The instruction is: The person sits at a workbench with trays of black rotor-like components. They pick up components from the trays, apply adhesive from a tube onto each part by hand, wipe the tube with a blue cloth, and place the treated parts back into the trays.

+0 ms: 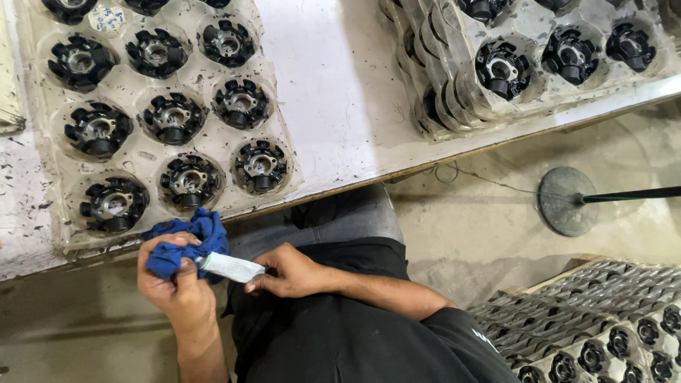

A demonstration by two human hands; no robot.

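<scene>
**Two hands closed on one tube, lower left of frame**

Two hands meet at the lower left of the frame, just below the table edge point(397, 169). The left hand point(174, 284) is curled shut around a bunched blue rag point(188, 241), thumb pressed over the cloth; the rag wraps one end of a small white tube point(233, 267). The right hand point(287, 273) is closed in a pinch on the tube's other end, fingers folded under, thumb on top.

The tube lies nearly level, its long axis running left to right across the frame, tipped slightly down toward the right. It bridges the two hands, with only its mid-length bare. Neither hand is nearer than the other: both are in contact. Whether the capped end sits inside the rag cannot be told.

Directly above the left hand, on the table, a clear tray point(42, 135) carries black round wound parts point(115, 204) in separate pockets; the nearest pocket lies just above the rag, not touching it. A stack of like trays point(454, 85) sits at upper right, well apart. More filled trays point(603, 333) lie at lower right on the floor side, beyond the right forearm.
</scene>
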